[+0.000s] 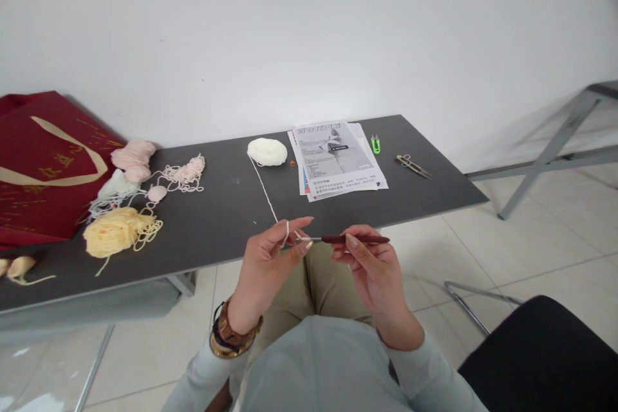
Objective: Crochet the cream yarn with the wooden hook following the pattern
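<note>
My right hand (369,264) is closed around the dark red handle of a crochet hook (333,239), whose metal shaft points left. White yarn (264,190) is looped over the fingers of my left hand (273,257), with thumb and fingers pinched near the hook's tip. Some yarn lies at the tip; its exact path between the fingers is too small to make out. From my left hand the strand runs up to a white yarn ball (267,151) on the dark table (222,206). Both hands are just off the table's front edge, above my lap.
Printed sheets (338,164) lie right of the ball, beside a small orange item (292,163). Green thread snips (375,144) and metal scissors (412,166) lie farther right. Pink yarn (186,174), yellow yarn (113,232) and a red bag (43,167) occupy the left. A black chair (545,354) stands lower right.
</note>
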Demonstrator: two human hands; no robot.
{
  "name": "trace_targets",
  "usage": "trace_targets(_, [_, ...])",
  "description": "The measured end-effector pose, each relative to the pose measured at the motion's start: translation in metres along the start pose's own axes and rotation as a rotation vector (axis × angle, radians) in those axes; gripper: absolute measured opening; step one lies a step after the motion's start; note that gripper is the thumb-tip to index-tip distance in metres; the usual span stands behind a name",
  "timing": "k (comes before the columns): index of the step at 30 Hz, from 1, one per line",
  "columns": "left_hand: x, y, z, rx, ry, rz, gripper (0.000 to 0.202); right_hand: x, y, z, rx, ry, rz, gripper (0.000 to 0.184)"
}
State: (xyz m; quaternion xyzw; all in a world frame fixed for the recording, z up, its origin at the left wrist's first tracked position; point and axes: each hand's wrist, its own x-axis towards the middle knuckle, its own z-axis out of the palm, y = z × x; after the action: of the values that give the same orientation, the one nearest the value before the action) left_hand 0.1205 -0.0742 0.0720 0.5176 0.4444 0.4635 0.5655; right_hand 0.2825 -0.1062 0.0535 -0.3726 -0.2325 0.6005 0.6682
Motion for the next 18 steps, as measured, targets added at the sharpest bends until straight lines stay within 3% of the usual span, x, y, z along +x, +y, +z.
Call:
trace_targets(7, [0.008, 0.005, -0.003, 0.147, -0.078, 0.033, 0.034, 0.001, -0.001, 0.001, 0.008, -0.002, 0.009, 0.012])
trace_targets(18, [0.024, -0.008, -0.007, 0.126, 0.026, 0.017, 0.039, 0.02, -0.001, -0.004, 0.006, -0.026, -0.003, 0.012])
